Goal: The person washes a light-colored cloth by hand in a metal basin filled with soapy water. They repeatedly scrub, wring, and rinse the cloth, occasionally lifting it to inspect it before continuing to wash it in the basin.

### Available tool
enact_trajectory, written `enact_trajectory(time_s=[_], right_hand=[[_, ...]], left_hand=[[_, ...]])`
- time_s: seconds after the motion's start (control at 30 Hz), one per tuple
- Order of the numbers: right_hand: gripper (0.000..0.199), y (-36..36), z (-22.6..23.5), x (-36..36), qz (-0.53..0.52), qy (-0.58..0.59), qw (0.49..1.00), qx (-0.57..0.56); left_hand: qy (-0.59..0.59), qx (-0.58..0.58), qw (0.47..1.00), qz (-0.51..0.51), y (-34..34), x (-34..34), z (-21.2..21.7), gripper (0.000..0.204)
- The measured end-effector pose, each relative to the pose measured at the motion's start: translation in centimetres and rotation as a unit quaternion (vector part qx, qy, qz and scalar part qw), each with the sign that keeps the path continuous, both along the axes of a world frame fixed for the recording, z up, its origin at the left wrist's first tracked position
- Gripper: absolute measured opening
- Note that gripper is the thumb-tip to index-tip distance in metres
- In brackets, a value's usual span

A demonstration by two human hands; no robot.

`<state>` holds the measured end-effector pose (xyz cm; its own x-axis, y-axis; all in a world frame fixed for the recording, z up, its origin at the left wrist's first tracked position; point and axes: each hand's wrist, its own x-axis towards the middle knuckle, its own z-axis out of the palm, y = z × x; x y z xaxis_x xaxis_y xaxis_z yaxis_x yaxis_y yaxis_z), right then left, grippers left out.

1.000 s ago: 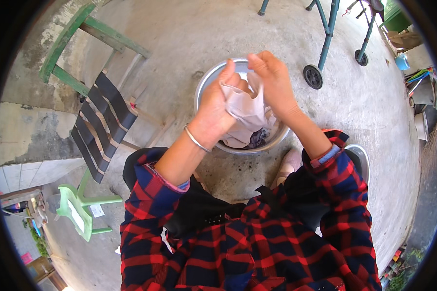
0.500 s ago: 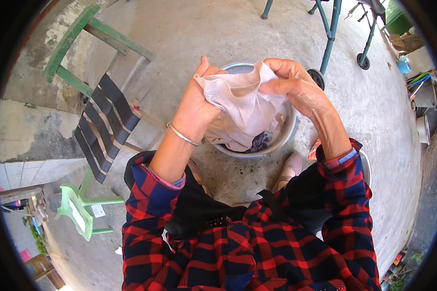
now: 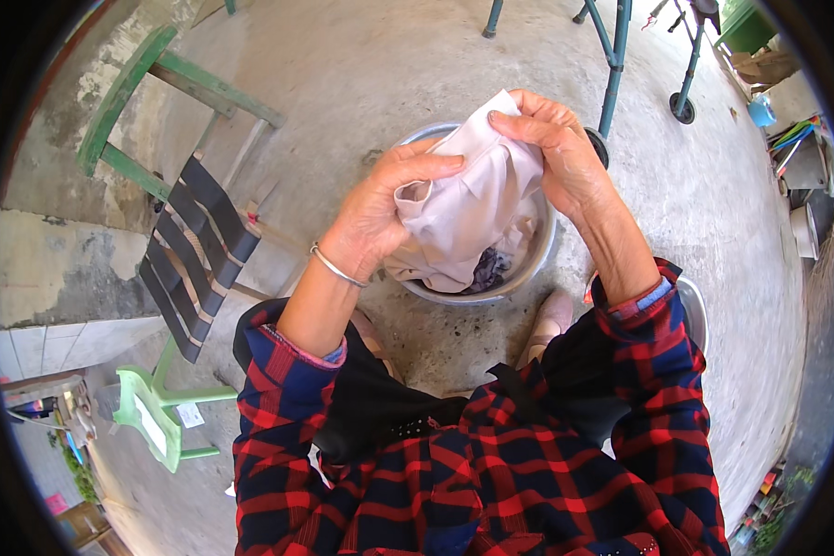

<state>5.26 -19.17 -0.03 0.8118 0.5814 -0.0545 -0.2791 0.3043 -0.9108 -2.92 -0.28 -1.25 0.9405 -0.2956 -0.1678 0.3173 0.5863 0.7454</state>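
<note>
A pale pink garment (image 3: 473, 213) is stretched between my two hands above a round metal basin (image 3: 549, 243). My left hand (image 3: 371, 199) grips it at the left, thumb lying over a flat folded band. At the band's upper right end, my right hand (image 3: 562, 153) pinches the cloth between thumb and fingers. The garment's lower part hangs down into the basin, so much of the inside is hidden. A dark patterned cloth (image 3: 491, 269) shows in the basin beneath it.
On the left stand a green wooden frame chair (image 3: 125, 97) with dark straps (image 3: 199, 246) and a light green plastic stool (image 3: 153, 417). Teal metal legs with wheels (image 3: 612, 83) rise beyond the basin. Another metal container (image 3: 693, 315) is partly hidden by my right sleeve.
The garment's edge has been turned and pulled into a flat band slanting up to the right. My left thumb now presses on top of it, and my right hand has risen slightly.
</note>
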Motion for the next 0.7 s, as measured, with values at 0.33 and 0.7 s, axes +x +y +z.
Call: enact_trajectory(time_s=[0.33, 0.7], right_hand=[[0.006, 1.0, -1.4, -1.6, -0.080, -0.140, 0.985, -0.062], [0.024, 6.3, -4.1, -5.2, -0.194, -0.523, 0.698, -0.449]], left_hand=[[0.106, -0.107, 0.979, 0.139, -1.6, 0.9, -0.3, 0.039], [0.154, -0.193, 0.959, 0.139, -4.7, 1.3, -7.0, 0.025]])
